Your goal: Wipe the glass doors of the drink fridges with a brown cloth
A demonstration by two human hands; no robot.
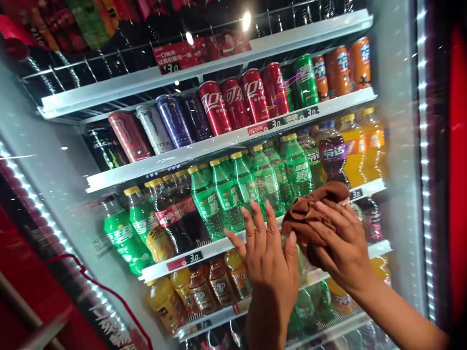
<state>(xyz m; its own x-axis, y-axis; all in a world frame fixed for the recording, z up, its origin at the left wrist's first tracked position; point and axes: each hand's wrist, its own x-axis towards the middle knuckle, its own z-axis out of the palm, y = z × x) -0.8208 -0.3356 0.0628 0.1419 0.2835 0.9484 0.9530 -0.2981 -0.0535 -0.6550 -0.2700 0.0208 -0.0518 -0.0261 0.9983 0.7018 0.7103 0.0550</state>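
Clutching brown cloth (304, 218), right hand (343, 245) curls; left hand (269, 255) spreads open.

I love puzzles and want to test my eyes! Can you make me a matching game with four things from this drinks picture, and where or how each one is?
Things:
1. Brown cloth
2. Left hand
3. Orange cans
4. Silvery can

Where or how:
A. At the picture's right-hand end of the row of cans
B. Open, with fingers spread and no cloth in it
C. Between a pink can and a purple-blue can
D. Bunched up in the right hand

Right pairs: 1-D, 2-B, 3-A, 4-C
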